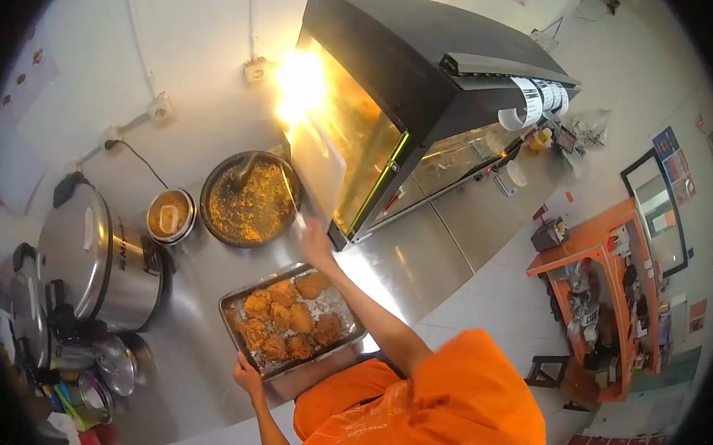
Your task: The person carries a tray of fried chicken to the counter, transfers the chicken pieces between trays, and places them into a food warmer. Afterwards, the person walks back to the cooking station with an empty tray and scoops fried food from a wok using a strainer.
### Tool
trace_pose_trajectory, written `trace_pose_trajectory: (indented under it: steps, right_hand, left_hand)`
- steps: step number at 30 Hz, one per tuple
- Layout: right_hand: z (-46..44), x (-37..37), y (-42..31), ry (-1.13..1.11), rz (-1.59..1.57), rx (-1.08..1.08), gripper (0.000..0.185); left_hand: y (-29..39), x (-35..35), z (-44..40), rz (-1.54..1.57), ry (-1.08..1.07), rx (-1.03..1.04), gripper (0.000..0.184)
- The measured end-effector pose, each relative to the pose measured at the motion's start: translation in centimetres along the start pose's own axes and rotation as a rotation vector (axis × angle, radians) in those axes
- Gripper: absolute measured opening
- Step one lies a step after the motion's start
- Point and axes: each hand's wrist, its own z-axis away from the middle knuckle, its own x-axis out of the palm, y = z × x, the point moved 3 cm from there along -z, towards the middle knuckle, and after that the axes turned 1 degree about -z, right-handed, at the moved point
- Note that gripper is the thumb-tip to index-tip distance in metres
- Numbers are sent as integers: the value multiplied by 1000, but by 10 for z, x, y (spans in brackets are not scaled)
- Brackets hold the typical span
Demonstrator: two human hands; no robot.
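A metal tray (349, 340) with several pieces of breaded fried chicken (291, 316) sits at the front edge of the steel counter. My left hand (248, 376) is closed on the tray's near left corner. Beyond the tray, my right hand (315, 243) is closed around a slim, shiny utensil (296, 203), which points toward the round dark pan (269, 236). Blur hides the utensil's exact kind. Orange-brown crumbs or sauce (253, 201) coat the pan's inside. Left of the pan stands a small metal bowl (170, 214) with orange-brown contents.
A lit glass display warmer (376, 151) stands right of the pan, close to my right hand. Large pressure cookers (101, 257) line the left side, with a metal lid (117, 365) nearby. An orange shelf unit (591, 275) stands across the floor.
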Motion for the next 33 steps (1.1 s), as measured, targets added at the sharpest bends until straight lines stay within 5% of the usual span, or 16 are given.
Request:
trace_pose_trajectory:
  steps: [1, 3, 5, 6, 7, 8, 9, 10, 14, 19, 33]
  right_hand:
    - [34, -21, -2, -87, -297, 267, 36]
    - [97, -75, -38, -148, -522, 350, 34]
    - [138, -141, -101, -363, -334, 476, 35]
    - [155, -159, -85, -413, -292, 418, 38]
    - [169, -186, -99, -413, -208, 409, 39]
    - [180, -206, -106, -405, -112, 401, 39]
    - [196, -226, -110, -397, -100, 398, 35]
    - [212, -242, -123, -429, 30, 365, 34]
    - [229, -253, -173, -468, 488, 277, 31]
    - [235, -229, -172, -516, 535, 160, 30]
    - [227, -200, -225, -730, 591, -186, 34]
  left_hand:
    - [-10, 7, -3, 16, 47, 60, 49]
    - [-17, 10, -6, 21, 93, 107, 49]
    - [-9, 10, -2, 26, 36, -10, 48]
    - [-4, 18, 0, 360, -5, -130, 44]
    - [19, 15, 8, 404, 92, 16, 44]
    - [-10, 28, 7, 354, 59, -133, 47]
    - [-1, 25, 14, 274, 309, 206, 54]
    - [-6, 14, 20, 68, 24, -163, 45]
    - [16, -2, 29, 64, 218, 39, 50]
    - [19, -5, 29, 69, 151, -81, 52]
    - [21, -8, 28, 81, 198, 7, 56]
